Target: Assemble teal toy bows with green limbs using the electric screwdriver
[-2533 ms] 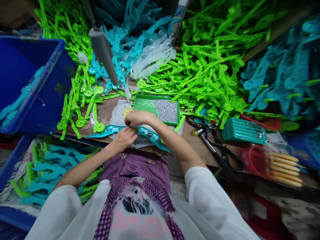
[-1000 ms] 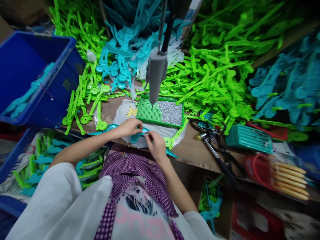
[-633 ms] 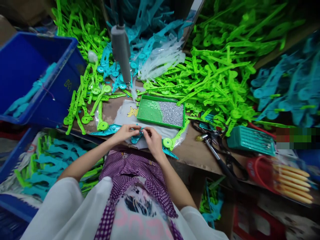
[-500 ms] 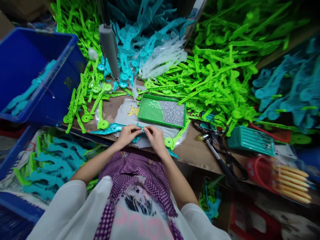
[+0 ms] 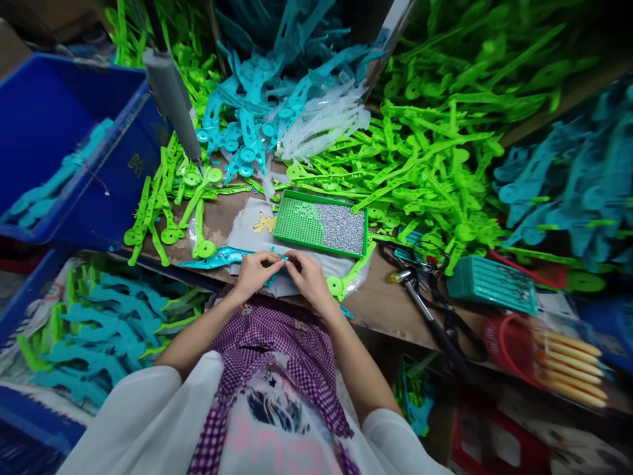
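Note:
My left hand (image 5: 258, 272) and my right hand (image 5: 307, 277) meet at the front edge of the bench. Thumbs and fingertips of both are pinched on a small blue plastic part (image 5: 283, 257), mostly covered by the fingers. Just left of my left hand lies a long blue plastic piece (image 5: 217, 256). Another blue tip (image 5: 346, 311) sticks out below my right wrist. Directly beyond my fingers stands a green tray (image 5: 297, 224) with a grid of holes on its left and many small silvery metal pieces (image 5: 342, 228) on its right.
A grey hanging tool (image 5: 172, 102) with a thin tip is over the left of the bench. Heaps of green plastic pieces (image 5: 425, 158) and blue pieces (image 5: 252, 99) lie behind. Blue crate (image 5: 123, 152) at left; hammer (image 5: 420, 300), teal box (image 5: 489, 284) and red container (image 5: 509, 343) at right.
The grey hanging tool has swung to the left, its tip now over the green pieces. My hands keep their pinch on the small blue part, with only a slight shift.

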Action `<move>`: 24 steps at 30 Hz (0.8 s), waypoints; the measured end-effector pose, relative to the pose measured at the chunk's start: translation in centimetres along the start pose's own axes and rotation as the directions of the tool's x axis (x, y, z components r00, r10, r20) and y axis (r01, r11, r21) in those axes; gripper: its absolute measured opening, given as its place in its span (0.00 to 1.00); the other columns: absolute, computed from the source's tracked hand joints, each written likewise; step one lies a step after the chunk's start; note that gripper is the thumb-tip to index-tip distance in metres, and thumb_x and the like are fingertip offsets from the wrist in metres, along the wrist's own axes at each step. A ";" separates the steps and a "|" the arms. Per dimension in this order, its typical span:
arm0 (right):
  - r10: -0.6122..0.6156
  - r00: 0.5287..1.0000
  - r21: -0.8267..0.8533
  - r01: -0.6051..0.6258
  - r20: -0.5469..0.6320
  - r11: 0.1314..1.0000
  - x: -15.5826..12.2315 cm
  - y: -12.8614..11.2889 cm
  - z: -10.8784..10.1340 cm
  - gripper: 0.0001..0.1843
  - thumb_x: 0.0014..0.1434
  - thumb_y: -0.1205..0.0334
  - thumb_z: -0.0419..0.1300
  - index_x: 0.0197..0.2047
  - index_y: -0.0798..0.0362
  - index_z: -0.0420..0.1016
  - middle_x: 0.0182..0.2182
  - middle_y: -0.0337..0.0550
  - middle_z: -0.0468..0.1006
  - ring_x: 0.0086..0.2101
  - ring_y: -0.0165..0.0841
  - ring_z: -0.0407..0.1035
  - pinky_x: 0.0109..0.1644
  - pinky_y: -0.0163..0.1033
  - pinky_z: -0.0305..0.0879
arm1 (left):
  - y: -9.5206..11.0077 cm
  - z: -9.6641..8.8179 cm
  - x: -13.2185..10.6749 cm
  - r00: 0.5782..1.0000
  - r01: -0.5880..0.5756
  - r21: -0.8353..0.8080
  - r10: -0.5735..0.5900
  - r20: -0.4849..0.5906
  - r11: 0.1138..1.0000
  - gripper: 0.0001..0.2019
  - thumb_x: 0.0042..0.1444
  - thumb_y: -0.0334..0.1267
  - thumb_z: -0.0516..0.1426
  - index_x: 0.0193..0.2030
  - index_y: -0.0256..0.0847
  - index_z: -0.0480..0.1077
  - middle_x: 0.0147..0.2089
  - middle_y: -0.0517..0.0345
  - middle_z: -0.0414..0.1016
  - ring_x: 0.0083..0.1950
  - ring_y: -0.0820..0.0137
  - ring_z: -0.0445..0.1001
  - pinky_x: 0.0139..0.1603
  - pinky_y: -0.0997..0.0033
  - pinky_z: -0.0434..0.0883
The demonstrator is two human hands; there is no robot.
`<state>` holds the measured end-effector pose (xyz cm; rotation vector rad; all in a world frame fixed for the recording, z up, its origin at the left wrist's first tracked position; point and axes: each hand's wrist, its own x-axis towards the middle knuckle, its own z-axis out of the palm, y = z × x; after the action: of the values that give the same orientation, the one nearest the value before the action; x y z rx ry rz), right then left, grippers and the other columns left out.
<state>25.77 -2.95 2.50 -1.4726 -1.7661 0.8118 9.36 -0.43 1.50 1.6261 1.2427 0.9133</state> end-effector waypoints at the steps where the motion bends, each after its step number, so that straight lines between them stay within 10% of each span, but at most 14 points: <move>1: 0.026 1.000 0.011 -0.026 0.014 1.000 0.2 0.0 -0.1 0.13 0.62 0.60 0.52 0.46 0.53 0.73 0.40 0.47 0.80 0.39 0.35 0.74 0.44 0.41 0.69 | 0.1 0.1 -0.1 1.000 0.017 -0.008 -0.017 -0.003 1.000 0.07 0.53 0.41 0.61 0.29 0.39 0.74 0.36 0.54 0.81 0.40 0.66 0.78 0.49 0.63 0.72; 5: 0.071 0.994 0.080 -0.078 0.081 0.994 0.8 0.2 -0.9 0.15 0.62 0.53 0.55 0.46 0.52 0.72 0.34 0.42 0.79 0.32 0.33 0.73 0.38 0.38 0.68 | 0.4 0.3 -0.4 0.998 0.068 0.022 -0.068 -0.006 0.997 0.09 0.52 0.43 0.61 0.32 0.39 0.71 0.32 0.58 0.78 0.35 0.69 0.75 0.41 0.69 0.72; 10: -0.231 0.972 -0.116 0.235 0.048 0.965 0.6 0.6 -1.2 0.12 0.65 0.58 0.51 0.47 0.52 0.71 0.46 0.51 0.77 0.45 0.37 0.71 0.50 0.43 0.68 | -0.2 0.6 0.2 0.987 0.162 -0.077 -0.161 0.011 0.984 0.07 0.52 0.40 0.60 0.32 0.38 0.69 0.29 0.60 0.75 0.31 0.72 0.73 0.35 0.73 0.70; 15: -0.311 0.939 -0.396 0.344 0.148 0.851 0.6 1.1 -0.6 0.15 0.68 0.61 0.46 0.44 0.54 0.74 0.37 0.51 0.78 0.38 0.38 0.70 0.45 0.44 0.65 | -0.9 0.1 1.1 0.972 0.204 -0.091 -0.190 0.138 0.975 0.07 0.53 0.39 0.60 0.33 0.37 0.71 0.30 0.58 0.76 0.31 0.71 0.74 0.34 0.73 0.69; 24: -0.294 0.943 -0.571 0.329 0.157 0.752 0.7 1.9 -1.0 0.16 0.68 0.60 0.48 0.44 0.53 0.76 0.35 0.47 0.79 0.37 0.36 0.69 0.46 0.43 0.56 | 0.1 -0.1 -0.1 0.995 -0.077 0.195 0.062 0.079 0.978 0.06 0.55 0.36 0.61 0.39 0.39 0.76 0.40 0.53 0.80 0.41 0.66 0.77 0.47 0.66 0.71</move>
<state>27.56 -1.89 1.65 -1.4564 -2.3681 0.1134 9.29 -0.53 1.65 1.8530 1.2661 0.7854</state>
